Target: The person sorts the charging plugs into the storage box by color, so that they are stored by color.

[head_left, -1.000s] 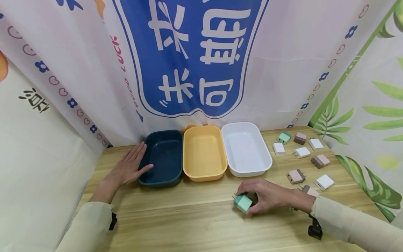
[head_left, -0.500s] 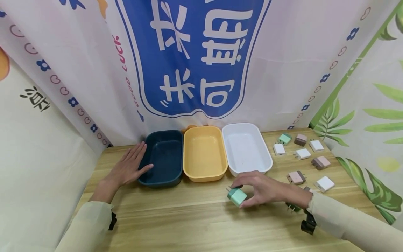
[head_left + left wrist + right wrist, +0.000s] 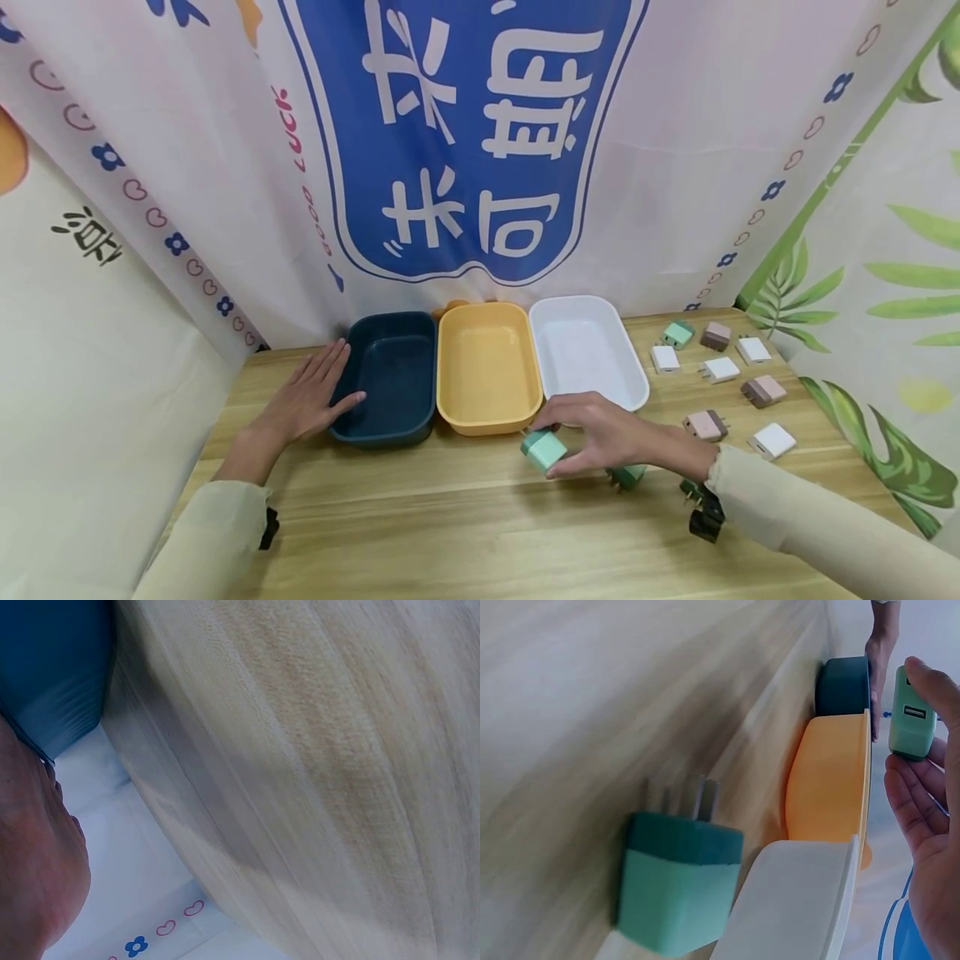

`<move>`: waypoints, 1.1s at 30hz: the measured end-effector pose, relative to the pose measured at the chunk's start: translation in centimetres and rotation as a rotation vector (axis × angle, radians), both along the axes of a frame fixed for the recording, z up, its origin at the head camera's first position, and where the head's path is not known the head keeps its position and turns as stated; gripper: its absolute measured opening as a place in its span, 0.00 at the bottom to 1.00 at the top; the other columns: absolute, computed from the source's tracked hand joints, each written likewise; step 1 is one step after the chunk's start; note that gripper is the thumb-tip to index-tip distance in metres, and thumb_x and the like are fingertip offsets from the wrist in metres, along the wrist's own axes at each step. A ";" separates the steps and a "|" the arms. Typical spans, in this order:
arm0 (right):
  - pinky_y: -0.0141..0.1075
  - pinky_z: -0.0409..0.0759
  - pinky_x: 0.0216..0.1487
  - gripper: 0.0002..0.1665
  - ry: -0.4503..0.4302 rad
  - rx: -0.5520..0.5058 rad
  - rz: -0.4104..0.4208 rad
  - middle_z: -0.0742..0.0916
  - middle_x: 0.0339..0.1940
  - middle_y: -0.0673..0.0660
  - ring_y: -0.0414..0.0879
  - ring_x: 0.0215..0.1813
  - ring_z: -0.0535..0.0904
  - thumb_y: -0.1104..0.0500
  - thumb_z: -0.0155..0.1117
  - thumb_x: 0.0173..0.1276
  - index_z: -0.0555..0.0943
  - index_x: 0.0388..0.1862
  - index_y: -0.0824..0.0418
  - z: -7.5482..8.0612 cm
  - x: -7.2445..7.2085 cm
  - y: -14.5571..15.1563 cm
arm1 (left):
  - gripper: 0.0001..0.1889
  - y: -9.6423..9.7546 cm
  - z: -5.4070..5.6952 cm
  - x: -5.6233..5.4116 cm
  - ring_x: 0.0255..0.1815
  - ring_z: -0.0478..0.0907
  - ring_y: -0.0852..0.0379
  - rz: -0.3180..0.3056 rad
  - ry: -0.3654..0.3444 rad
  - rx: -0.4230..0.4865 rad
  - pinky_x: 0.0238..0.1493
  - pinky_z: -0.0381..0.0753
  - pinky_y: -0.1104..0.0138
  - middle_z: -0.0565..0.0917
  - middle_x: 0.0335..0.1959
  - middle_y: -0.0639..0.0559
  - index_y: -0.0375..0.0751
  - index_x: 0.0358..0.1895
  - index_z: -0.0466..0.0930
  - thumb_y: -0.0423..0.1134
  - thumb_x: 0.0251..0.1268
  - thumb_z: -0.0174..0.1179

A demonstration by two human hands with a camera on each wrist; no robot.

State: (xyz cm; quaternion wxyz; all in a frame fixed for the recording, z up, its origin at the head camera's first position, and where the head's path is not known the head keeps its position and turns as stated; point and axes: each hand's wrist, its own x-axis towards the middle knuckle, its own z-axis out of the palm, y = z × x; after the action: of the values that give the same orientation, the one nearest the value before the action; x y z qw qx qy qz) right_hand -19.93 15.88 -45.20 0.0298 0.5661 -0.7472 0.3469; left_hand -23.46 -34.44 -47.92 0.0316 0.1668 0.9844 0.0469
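My right hand (image 3: 603,429) pinches a two-tone green USB wall charger (image 3: 543,450) above the table, in front of the yellow and white trays. In the right wrist view, the USB port of the held charger (image 3: 913,724) faces the camera, with the thumb on one side and fingers on the other. My left hand (image 3: 303,396) rests against the left rim of the dark blue tray (image 3: 390,379), its fingers straight. Under the right hand another green charger (image 3: 626,476) lies on the table. A green charger (image 3: 690,490) near the wrist is mostly hidden.
The yellow tray (image 3: 487,367) and white tray (image 3: 581,350) stand beside the blue one along the back. To the right lie several chargers, among them a white one (image 3: 772,441), a pink-brown one (image 3: 706,426) and a green one (image 3: 678,335). A printed curtain (image 3: 660,208) hangs behind.
My right hand has moved left and slightly away from me with the green charger, uncovering another green charger beneath it. The left hand has stayed on the blue tray.
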 end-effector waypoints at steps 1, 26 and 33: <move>0.39 0.90 0.47 0.31 0.000 0.001 -0.003 0.90 0.52 0.49 0.38 0.50 0.85 0.49 0.86 0.58 0.87 0.57 0.59 0.0 -0.1 -0.2 | 0.52 0.0 0.0 0.0 0.88 0.41 0.34 -0.001 0.002 0.000 0.85 0.40 0.38 0.41 0.88 0.35 0.33 0.87 0.39 0.69 0.80 0.46; 0.42 0.91 0.43 0.29 -0.041 -0.115 -0.196 0.91 0.46 0.52 0.38 0.42 0.85 0.53 0.90 0.51 0.89 0.50 0.61 0.8 -2.5 -6.3 | 0.51 -0.1 -0.3 0.2 0.87 0.43 0.33 -0.018 0.031 0.041 0.84 0.42 0.37 0.43 0.88 0.35 0.33 0.87 0.41 0.68 0.80 0.48; 0.47 0.91 0.43 0.30 -0.089 -0.157 -0.252 0.91 0.44 0.52 0.39 0.41 0.86 0.52 0.91 0.51 0.89 0.50 0.62 0.4 -3.3 -7.6 | 0.50 0.0 0.0 0.4 0.87 0.43 0.33 -0.016 0.019 0.028 0.84 0.41 0.37 0.43 0.88 0.35 0.32 0.86 0.41 0.67 0.81 0.47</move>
State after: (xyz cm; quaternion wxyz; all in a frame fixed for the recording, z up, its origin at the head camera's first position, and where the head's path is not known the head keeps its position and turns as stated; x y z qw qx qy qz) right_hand -23.21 8.26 -44.76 0.0841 0.4477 -0.7834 0.4227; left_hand -23.10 -34.40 -47.87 0.0202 0.1755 0.9825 0.0589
